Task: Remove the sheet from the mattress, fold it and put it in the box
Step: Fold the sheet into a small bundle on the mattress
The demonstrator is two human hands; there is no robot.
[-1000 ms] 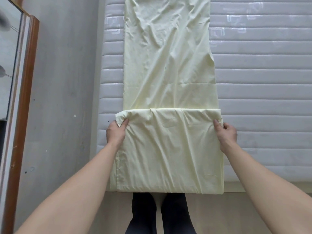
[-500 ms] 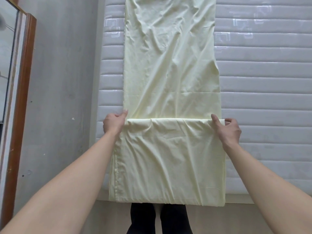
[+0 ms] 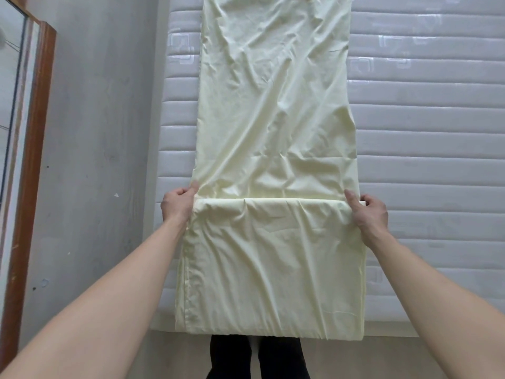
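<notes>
Pale-yellow sheet (image 3: 273, 119) mid-fold on mattress (image 3: 426, 149), left hand (image 3: 177, 205) and right hand (image 3: 367, 214) pinching opposite fold corners, apart; next, probably another even fold forward.

Grey concrete floor (image 3: 90, 132), wood-framed panel, perhaps a mirror (image 3: 30, 149), at left, dark trouser legs (image 3: 258, 356) below

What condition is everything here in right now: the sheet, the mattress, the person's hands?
sheet: off the mattress corners, folded into a long strip lying flat; near end folded over into a doubled panel.
mattress: bare, quilted top exposed on both sides of the strip.
left hand: gripping the left end of the fold.
right hand: gripping the right end of the fold.
mirror: upright at the left wall.
box: not in view.
</notes>
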